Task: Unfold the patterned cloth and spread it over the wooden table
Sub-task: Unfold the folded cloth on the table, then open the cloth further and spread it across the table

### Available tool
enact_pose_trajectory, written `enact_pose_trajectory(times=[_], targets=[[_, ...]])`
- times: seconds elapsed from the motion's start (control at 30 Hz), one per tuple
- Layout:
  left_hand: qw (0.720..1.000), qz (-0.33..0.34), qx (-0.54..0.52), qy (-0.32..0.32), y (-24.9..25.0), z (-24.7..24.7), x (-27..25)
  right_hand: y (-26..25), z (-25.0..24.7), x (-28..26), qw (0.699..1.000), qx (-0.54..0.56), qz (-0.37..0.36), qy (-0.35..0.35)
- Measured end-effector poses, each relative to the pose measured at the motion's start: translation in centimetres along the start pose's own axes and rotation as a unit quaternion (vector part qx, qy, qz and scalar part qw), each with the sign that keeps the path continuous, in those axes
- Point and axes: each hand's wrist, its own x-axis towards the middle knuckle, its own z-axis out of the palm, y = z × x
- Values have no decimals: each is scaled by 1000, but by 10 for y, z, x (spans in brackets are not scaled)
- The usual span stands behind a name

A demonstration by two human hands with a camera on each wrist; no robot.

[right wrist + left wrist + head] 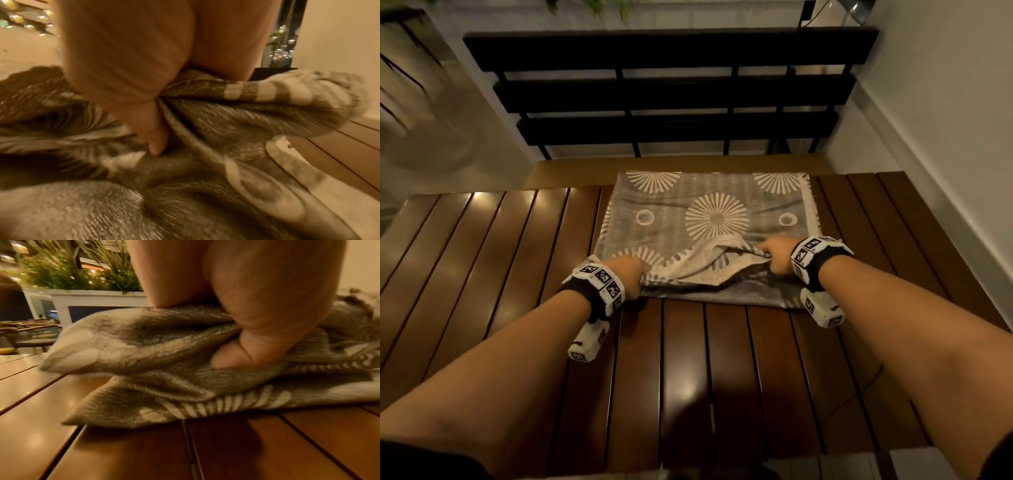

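Note:
A grey cloth (709,212) with cream sunburst and ring patterns lies folded on the far middle of the slatted wooden table (482,246). My left hand (631,274) grips the near left corner of its top layer, and the left wrist view shows the cloth (156,344) bunched under that hand (242,331). My right hand (777,255) grips the near right corner, fingers curled into the gathered cloth (257,113) under the hand (144,100). Between the hands the top layer is lifted and turned back, showing its paler underside.
A dark slatted bench (671,92) stands just beyond the table's far edge. A pale wall (945,102) runs along the right. Green plants (82,272) and a white planter box sit off to the left. Bare slats lie to the left and near side.

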Motion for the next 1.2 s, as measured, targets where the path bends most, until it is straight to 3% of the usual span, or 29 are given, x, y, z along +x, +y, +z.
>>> enact_pose_trajectory(times=[0.3,0.37,0.43,0.5,0.57,0.63,0.67,0.73,0.8,0.83,0.9,1.07,1.2], targets=[[995,56,23,-75,13,69,-44,-24,68,-42,992,-43,33,-114],[990,69,30,-116,16,80,-54,-30,81,-49,984,-47,38,-167],[984,69,-23,-165,18,87,-63,-36,89,-58,974,-42,36,-219],[971,57,-129,-195,20,86,-71,-44,89,-72,969,60,45,-235],[948,42,-272,-159,19,80,-69,-48,85,-82,940,227,72,-246],[929,31,-361,-81,21,73,-62,-44,77,-77,912,325,102,-229],[936,36,-350,-30,25,70,-59,-42,73,-74,909,344,110,-208],[970,58,-227,70,33,69,-50,-37,69,-64,934,324,102,-108],[982,86,-126,108,43,78,-43,-33,71,-61,969,241,55,3],[986,101,-92,97,49,85,-42,-33,76,-62,978,206,38,15],[987,133,-41,78,63,98,-41,-35,90,-62,983,178,19,-39],[967,228,-17,116,101,115,-54,-41,108,-72,979,123,36,-160],[958,271,25,92,128,115,-60,-33,132,-88,955,89,48,-278]])
